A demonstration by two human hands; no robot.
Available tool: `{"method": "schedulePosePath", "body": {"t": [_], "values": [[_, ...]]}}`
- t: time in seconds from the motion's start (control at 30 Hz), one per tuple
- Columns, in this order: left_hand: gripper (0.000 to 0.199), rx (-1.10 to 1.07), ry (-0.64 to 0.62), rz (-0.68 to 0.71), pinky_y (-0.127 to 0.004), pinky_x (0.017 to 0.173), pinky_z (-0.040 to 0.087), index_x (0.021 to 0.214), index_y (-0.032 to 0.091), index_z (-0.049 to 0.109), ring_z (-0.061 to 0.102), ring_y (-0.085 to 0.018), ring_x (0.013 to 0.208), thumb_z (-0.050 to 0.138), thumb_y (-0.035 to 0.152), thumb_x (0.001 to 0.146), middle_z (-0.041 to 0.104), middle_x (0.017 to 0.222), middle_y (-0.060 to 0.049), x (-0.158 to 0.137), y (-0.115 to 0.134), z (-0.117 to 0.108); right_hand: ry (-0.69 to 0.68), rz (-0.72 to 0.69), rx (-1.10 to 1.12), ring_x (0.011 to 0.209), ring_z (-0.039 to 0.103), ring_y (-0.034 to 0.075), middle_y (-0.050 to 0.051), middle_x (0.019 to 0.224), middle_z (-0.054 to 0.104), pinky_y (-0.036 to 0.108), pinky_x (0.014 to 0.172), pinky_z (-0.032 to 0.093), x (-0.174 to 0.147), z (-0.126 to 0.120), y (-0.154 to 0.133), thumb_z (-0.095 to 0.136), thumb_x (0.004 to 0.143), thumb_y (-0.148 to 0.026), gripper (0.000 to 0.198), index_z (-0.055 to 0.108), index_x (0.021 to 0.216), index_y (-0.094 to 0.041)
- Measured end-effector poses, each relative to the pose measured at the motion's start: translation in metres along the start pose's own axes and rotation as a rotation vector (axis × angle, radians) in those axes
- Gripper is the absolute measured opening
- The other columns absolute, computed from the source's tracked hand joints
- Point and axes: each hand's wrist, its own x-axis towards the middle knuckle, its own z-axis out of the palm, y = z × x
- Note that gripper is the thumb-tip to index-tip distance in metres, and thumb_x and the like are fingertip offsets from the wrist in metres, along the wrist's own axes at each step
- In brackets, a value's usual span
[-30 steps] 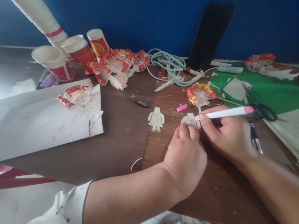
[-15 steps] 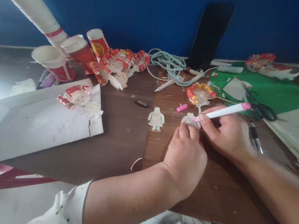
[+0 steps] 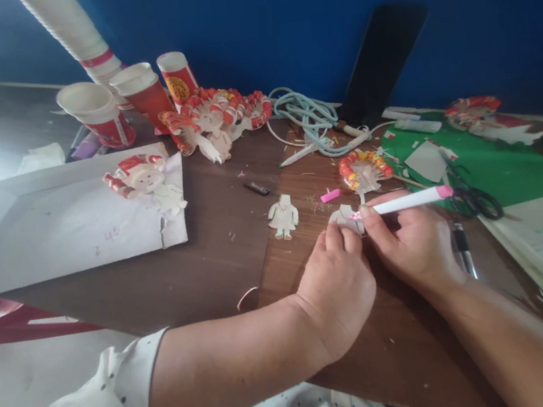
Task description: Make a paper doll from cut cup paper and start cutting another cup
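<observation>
My right hand (image 3: 415, 240) is closed around a white felt-tip pen (image 3: 410, 201) with a pink end. The pen's pink tip touches a small paper cutout (image 3: 341, 215) on the brown tabletop. With bent fingers, my left hand (image 3: 339, 271) holds the cutout's near edge down and hides part of it. To the left lies a doll-body paper cutout (image 3: 283, 216) with thin lines drawn on it. A pink pen cap (image 3: 330, 196) rests just beyond the hands. A paper doll head with curled red and yellow hair (image 3: 365, 170) lies behind the right hand.
Black scissors (image 3: 476, 201) lie at the right on a green sheet (image 3: 525, 174). Paper cups (image 3: 94, 114) and more paper dolls (image 3: 212, 121) stand at the back left. A coiled cable (image 3: 307, 117) lies near a dark phone-like slab (image 3: 383, 60). A white envelope-like sheet (image 3: 52, 227) covers the left.
The pen has tilted very slightly, its tip shifting a little to the left on the cutout. Both hands otherwise stay in place.
</observation>
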Motion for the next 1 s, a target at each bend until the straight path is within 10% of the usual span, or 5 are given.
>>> {"method": "schedulePosePath", "body": {"t": [1.0], "values": [[0.043, 0.005, -0.006, -0.001, -0.039, 0.104, 0.042, 0.127, 0.009, 0.06, 0.048, -0.027, 0.125, 0.04, 0.024, 0.093, 0.055, 0.131, -0.019, -0.0003, 0.0005, -0.0001, -0.034, 0.031, -0.014, 0.064, 0.066, 0.021, 0.007, 0.071, 0.069, 0.029, 0.06, 0.048, 0.0, 0.0005, 0.0008, 0.054, 0.089, -0.041, 0.026, 0.066, 0.085, -0.018]]}}
